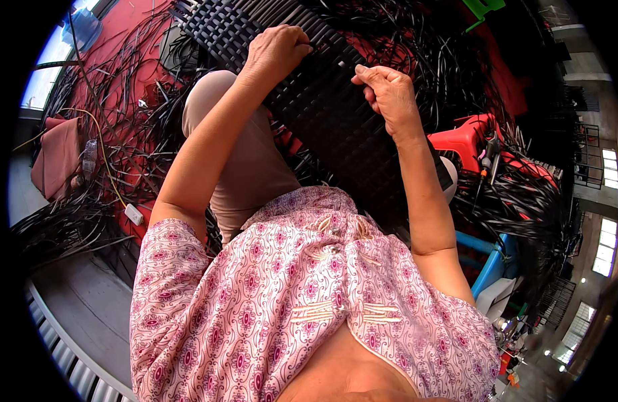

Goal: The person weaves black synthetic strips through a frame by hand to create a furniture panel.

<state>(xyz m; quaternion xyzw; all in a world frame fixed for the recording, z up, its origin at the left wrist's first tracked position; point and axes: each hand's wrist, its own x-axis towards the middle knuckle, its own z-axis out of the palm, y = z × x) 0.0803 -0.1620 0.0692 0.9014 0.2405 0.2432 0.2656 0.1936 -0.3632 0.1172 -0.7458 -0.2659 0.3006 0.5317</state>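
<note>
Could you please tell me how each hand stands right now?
Left hand: fingers curled over the black, flat-strip woven panel; whether it grips anything cannot be told.
Right hand: closed in a pinch; whether holding anything cannot be told.

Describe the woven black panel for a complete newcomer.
Start at the patterned shirt, then go up between the forearms. The panel slants up and left, past the left hand. Tight weaving sets it apart from the loose strips around it.

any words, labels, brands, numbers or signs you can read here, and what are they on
None can be read.
Woven panel: no lettering visible.
Shirt: pattern only, no words.
White block on the cord: too small to tell.
</note>
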